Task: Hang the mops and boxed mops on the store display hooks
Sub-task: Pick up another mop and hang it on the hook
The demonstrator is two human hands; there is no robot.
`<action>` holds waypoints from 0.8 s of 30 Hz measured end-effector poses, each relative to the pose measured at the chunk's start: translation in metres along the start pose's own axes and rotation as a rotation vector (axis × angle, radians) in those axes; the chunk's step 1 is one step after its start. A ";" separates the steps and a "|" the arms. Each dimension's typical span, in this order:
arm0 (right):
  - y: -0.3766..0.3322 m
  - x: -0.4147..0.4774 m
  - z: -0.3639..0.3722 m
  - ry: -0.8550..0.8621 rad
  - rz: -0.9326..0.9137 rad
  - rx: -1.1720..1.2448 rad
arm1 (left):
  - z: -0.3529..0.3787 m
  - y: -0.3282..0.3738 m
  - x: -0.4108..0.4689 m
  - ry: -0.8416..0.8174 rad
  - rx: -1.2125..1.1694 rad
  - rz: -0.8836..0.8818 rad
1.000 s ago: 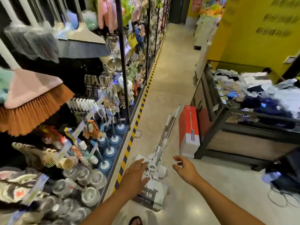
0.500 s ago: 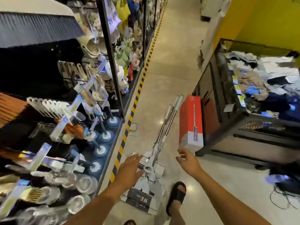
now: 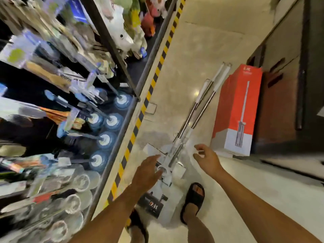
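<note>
- Since the earlier frame, both hands are seen lowered closer to the mops [image 3: 189,123], and the view is tilted further down.
- Left hand [image 3: 149,171]: fingers spread, nothing gripped, over the mop heads.
- Right hand [image 3: 206,158]: loosely curled, nothing gripped, just beside the handles.
- Mops are laid on the floor [image 3: 201,41].
- Boxed mop [image 3: 238,109] is stood beside them.

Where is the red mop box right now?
In the head view, the red mop box stands on the floor at right, against a dark cabinet, beside the loose mops.

shelf goods [image 3: 52,120]: motion-blurred | mops [image 3: 175,155]: heads under left hand [image 3: 147,172]
</note>
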State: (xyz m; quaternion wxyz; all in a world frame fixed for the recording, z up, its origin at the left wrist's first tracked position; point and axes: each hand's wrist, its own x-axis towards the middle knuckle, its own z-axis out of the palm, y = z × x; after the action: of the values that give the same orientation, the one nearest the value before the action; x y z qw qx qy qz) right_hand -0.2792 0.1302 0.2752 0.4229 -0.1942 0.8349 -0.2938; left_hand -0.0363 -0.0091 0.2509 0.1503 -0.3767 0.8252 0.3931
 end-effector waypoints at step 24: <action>0.238 0.249 0.157 -0.107 0.047 0.009 | 0.260 -0.158 0.342 -0.351 -0.276 -0.313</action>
State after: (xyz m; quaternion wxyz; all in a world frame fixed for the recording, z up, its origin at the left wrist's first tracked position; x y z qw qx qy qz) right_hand -0.3090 0.1152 -0.1015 0.4746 -0.1881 0.8142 -0.2765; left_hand -0.1616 -0.0476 -0.1876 0.2971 -0.4428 0.6569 0.5331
